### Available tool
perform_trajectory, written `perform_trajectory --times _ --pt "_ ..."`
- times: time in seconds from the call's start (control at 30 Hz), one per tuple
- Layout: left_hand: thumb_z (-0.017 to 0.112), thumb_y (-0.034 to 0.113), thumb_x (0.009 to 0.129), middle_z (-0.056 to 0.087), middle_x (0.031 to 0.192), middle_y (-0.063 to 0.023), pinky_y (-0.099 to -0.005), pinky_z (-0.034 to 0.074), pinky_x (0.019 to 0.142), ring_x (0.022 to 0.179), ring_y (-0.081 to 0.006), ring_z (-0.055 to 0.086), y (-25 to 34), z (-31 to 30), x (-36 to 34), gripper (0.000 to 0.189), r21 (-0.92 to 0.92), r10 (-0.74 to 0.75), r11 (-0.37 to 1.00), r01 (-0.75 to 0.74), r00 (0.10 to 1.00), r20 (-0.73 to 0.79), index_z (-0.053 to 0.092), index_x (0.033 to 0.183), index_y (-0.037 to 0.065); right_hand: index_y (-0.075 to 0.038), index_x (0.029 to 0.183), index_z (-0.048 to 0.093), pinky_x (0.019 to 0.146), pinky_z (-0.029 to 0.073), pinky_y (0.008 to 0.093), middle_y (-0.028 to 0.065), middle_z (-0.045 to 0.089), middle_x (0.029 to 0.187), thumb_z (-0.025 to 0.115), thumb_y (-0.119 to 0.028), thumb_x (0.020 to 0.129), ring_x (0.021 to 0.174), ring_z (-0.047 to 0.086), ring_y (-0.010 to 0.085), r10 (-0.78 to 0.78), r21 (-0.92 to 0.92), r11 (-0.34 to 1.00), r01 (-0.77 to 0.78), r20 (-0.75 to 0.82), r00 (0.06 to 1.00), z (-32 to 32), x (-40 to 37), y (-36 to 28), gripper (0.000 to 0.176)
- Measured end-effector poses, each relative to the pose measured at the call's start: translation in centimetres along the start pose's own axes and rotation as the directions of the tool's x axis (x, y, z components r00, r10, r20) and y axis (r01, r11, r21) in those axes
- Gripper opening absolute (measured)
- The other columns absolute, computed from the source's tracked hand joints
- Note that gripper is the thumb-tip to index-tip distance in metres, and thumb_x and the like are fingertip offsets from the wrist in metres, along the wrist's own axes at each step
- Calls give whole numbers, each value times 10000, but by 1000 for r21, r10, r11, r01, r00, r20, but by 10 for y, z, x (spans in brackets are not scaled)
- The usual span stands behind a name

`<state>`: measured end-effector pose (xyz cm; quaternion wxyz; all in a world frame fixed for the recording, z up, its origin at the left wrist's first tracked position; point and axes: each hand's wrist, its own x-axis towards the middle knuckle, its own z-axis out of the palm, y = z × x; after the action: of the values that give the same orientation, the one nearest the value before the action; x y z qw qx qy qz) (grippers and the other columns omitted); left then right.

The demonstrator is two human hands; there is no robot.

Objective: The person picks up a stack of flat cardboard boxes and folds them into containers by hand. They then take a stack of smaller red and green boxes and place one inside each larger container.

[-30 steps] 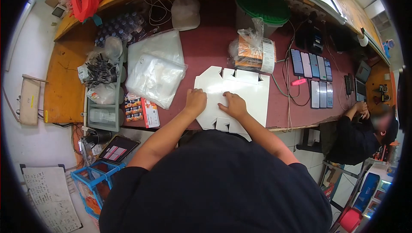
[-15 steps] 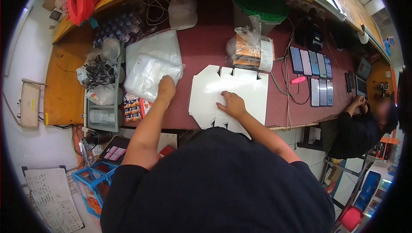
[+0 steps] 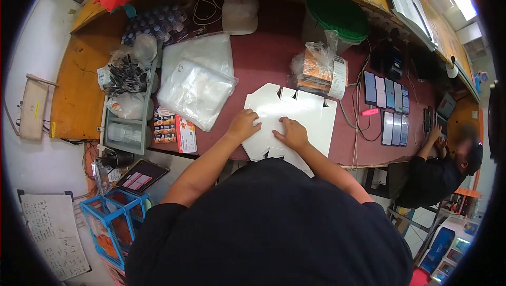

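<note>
A flat white die-cut cardboard sheet (image 3: 279,108) with notched tabs lies in front of me at the table's near edge. My left hand (image 3: 244,126) rests over its left edge, thumb and fingers apart on the glossy surface. Further right, my right hand (image 3: 293,134) lies on the same sheet, fingers spread and nothing held in them. Left of the sheet is a stack of clear plastic bags (image 3: 196,94), which neither hand touches. Behind the sheet stands an orange box wrapped in clear plastic (image 3: 315,70).
Several phones (image 3: 387,94) lie at the right, near cables and a pink highlighter (image 3: 370,112). A grey bin (image 3: 129,137) and printed cards (image 3: 164,128) are at the left. A green-lidded bucket (image 3: 337,17) stands behind. A co-worker (image 3: 435,173) sits at the far right.
My left hand has left the plastic bags and moved right onto the cardboard sheet. My right hand stays on the sheet. The view has shifted slightly.
</note>
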<state>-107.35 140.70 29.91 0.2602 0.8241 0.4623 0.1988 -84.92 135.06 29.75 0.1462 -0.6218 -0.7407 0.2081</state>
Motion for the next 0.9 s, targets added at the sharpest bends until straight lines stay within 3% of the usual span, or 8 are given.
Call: perform_trajectory --times 0.17,0.47,0.7,0.77,0.9 --pt "692 166 740 646 841 -144 -413 505 767 840 -316 621 -2 8 7 147 -7 -132 991 133 989 68 667 774 25 -89 1101 528 732 515 422 159 648 902 663 -453 792 855 641 321 17 -2 1000 -17 18 1000 -1 0 -1 496" --pt "675 116 722 636 790 -154 -414 509 726 794 -326 623 -4 10 13 98 18 -132 991 131 989 73 641 715 25 -93 1104 519 711 516 401 147 648 861 678 -446 786 824 645 315 -4 -22 1000 3 -36 999 3 -1 1 501" --pt "687 127 715 642 795 -143 -402 512 718 772 -310 631 -12 10 15 109 -24 -176 984 179 980 94 644 720 28 -95 1099 520 711 517 398 145 647 859 677 -452 786 825 646 312 -10 -20 1000 9 -52 999 3 -2 0 501" --pt "703 176 709 651 826 -151 -399 515 729 779 -312 637 -10 3 16 164 -91 -241 961 260 954 180 653 743 24 -94 1096 521 707 518 399 143 647 852 679 -452 784 820 647 310 -1 -33 999 -1 -45 999 3 -2 0 500" --pt "713 224 700 655 851 -165 -402 516 741 795 -317 640 -8 6 16 221 1 -227 973 231 957 179 659 762 19 -96 1095 523 707 520 397 141 647 847 678 -451 784 819 647 308 -22 -13 1000 22 -53 998 2 -1 0 497"
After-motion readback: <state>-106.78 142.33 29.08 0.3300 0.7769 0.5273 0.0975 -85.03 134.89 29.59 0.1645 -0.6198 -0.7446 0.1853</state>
